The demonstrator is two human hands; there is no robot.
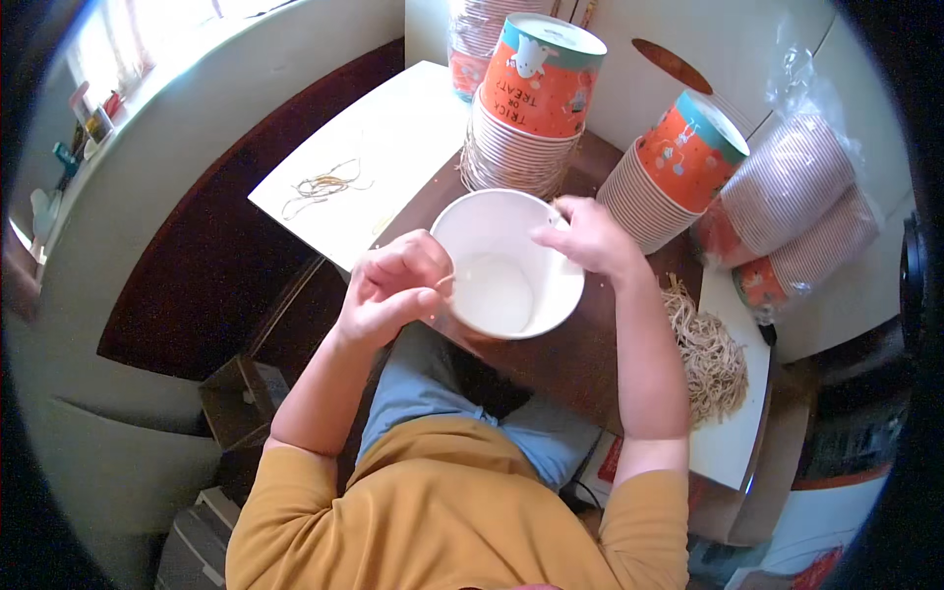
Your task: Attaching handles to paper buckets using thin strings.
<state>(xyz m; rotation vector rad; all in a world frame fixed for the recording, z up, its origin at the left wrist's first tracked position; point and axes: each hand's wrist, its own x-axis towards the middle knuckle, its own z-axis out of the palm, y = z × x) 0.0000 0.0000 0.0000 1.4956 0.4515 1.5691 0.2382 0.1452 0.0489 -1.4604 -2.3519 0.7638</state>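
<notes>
A white paper bucket [503, 234] is tilted in front of me with its open mouth toward me, so its bare white inside and round bottom show. My right hand [592, 236] grips its rim at the upper right, thumb over the edge. At the left side of the rim my left hand [393, 290] is closed, fingers curled. A short end of tan cord [445, 280] shows between its fingers and the bucket wall; the rest of this cord is hidden. The outside of the bucket is mostly out of sight.
Behind the bucket stands a tall stack of upturned orange and teal paper buckets [547, 84], another stack [688, 157] to its right. Plastic-wrapped buckets [796, 187] lie far right. A heap of tan cords [710, 364] is by my right forearm; loose strands [329, 185] lie on the white board [393, 128].
</notes>
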